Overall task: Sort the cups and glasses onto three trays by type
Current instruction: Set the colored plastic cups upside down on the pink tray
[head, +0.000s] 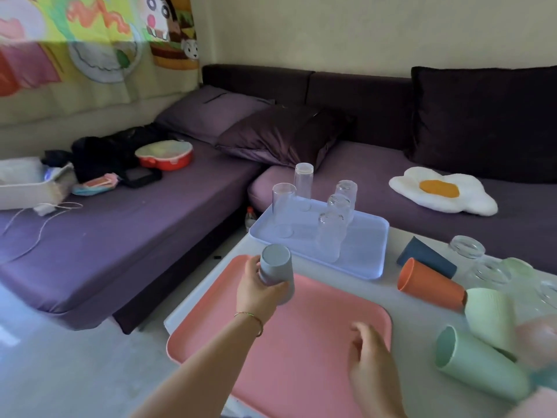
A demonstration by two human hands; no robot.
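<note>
1. While the left hand [256,292] wraps its fingers and thumb round a grey-blue plastic cup [277,267], the cup stands over the far left corner of a salmon-pink rectangular tray [301,372]; whether it touches the tray I cannot tell.
2. The right hand [372,363] hovers above the near right part of the pink tray with fingers loosely curled, holding nothing.
3. Open pink surface runs between the two hands and on to the tray's rounded right edge.
4. The pink tray lies along the left edge of a white table [417,327].
5. A pale blue rectangular tray [361,254] sits just beyond it, a narrow strip of table between them, its far left corner at the table's far edge.
6. Five clear glasses [330,236] stand mouth down on the blue tray's far and middle parts, leaving its near right area open.
7. Right of the trays, a dark blue cup [425,257], an orange cup [431,285] and a mint green cup [476,363] lie on their sides.
8. A pale green ribbed cup [488,315] and loose clear glasses [467,247] crowd the right edge.
9. A purple sofa [150,236] wraps the far and left sides.
</note>
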